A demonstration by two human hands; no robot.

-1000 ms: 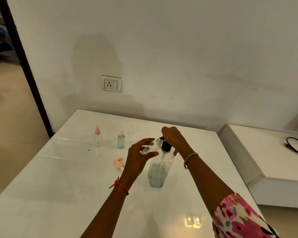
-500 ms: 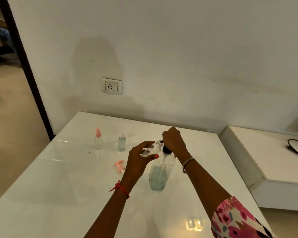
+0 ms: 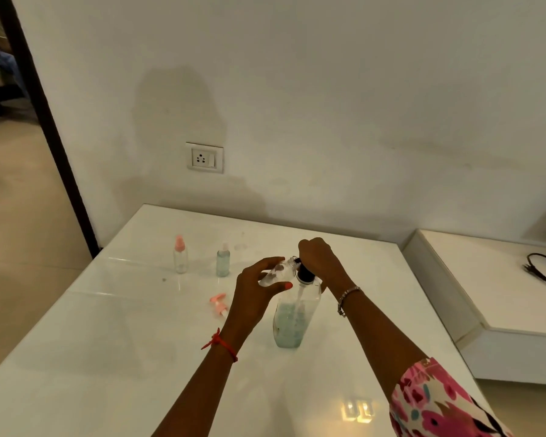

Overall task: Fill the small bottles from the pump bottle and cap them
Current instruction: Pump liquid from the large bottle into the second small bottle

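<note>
Pinching the small clear bottle (image 3: 278,274) in our left hand (image 3: 256,298), we are tilting it, long axis near level, neck pointing right at the nozzle just beside. Our right hand (image 3: 317,258) is curling over the pump head, directly above the upright pump bottle (image 3: 292,323): squarish clear plastic, bluish liquid inside.

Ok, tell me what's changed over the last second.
The right hand has bunched lower over the pump bottle, hiding more of its black collar. The left hand still holds the small bottle at the nozzle. Nothing else moved.
</note>
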